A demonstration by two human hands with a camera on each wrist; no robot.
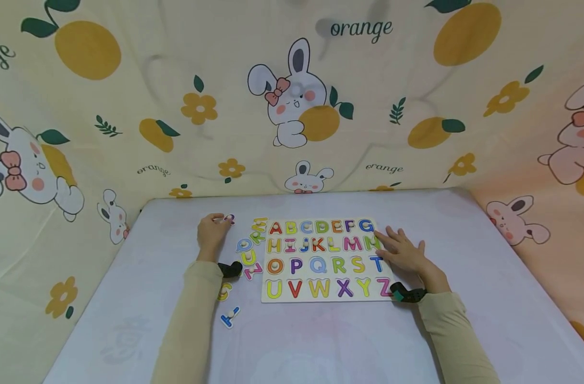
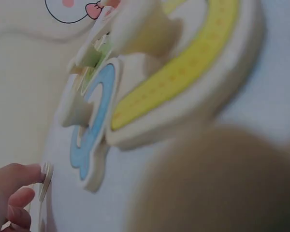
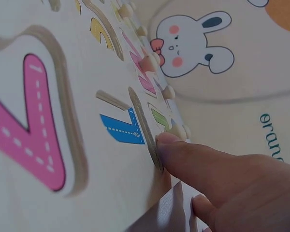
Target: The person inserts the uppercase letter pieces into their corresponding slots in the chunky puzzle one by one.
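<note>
At the left of the loose pieces, my left hand (image 1: 213, 233) pinches a small wooden letter piece (image 1: 230, 218) with dark purple on its face; in the left wrist view only its pale edge shows, so the letter cannot be read. My right hand (image 1: 405, 252) rests with its fingers extended on the right edge of an alphabet puzzle board (image 1: 305, 297). Its index finger touches the rim beside the blue T slot (image 3: 121, 130). Knobbed letters fill the top two rows, and a knobbed orange O (image 1: 274, 266) sits in the third.
Between the left hand and the board lie a blue Q (image 1: 244, 245), a yellow U (image 1: 248, 258), a pink Z (image 1: 252, 271) and several other letters. A blue T piece (image 1: 230, 317) lies nearer the front. A printed cloth (image 1: 296, 106) hangs behind the white tabletop (image 1: 330, 341).
</note>
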